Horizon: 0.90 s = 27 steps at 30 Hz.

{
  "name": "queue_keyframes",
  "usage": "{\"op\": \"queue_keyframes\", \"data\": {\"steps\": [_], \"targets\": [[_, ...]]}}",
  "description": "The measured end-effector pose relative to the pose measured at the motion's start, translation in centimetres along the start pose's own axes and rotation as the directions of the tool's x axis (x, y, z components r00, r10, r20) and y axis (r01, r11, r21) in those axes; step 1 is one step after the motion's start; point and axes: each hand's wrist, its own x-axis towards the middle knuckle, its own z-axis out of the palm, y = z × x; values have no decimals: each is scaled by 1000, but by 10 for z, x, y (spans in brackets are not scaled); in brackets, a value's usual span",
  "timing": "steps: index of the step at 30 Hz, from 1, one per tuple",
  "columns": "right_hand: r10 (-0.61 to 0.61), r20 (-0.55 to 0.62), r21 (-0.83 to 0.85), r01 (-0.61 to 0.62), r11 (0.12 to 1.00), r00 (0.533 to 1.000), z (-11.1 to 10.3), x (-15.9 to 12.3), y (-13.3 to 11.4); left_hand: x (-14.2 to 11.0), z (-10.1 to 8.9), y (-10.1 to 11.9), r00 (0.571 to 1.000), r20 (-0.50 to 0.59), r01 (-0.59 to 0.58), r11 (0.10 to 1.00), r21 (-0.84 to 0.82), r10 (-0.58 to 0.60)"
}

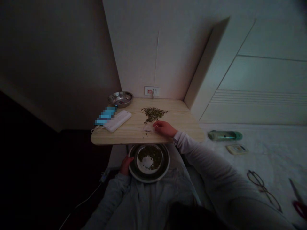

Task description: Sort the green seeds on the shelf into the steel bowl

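Observation:
My left hand [126, 165] is closed on the left rim of a round metal basin [166, 172], which rests at my lap below the table edge. Small greenish grains [155, 156] lie in the basin around a bare pale patch. On the wooden table [177, 116], my right hand [165, 128] is closed, fingertips pinching a small see-through piece [148, 128] close to the tabletop. Just beyond its fingers spreads a heap of similar grains [153, 114]. A few loose grains [146, 135] lie nearer the front edge. Dim light hides what exactly the see-through piece is.
At the table's back left stands a steel bowl [124, 103]. A phone [105, 115] and a white power bank [118, 120] with a cable lie in front. A wall socket [152, 91] is behind. On the bed are a green bottle [224, 135], glasses [256, 179] and red-handled scissors [299, 209].

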Motion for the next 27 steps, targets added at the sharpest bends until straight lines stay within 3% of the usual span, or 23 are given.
{"op": "queue_keyframes", "data": {"steps": [8,27], "targets": [[-7,-19,-7,7,1000,1000,1,-4,-3,-2,-1,1,997,-29,-64,997,37,66],[-94,34,3,94,996,995,9,-19,-15,-9,7,14,990,-97,-94,991,93,103]]}}
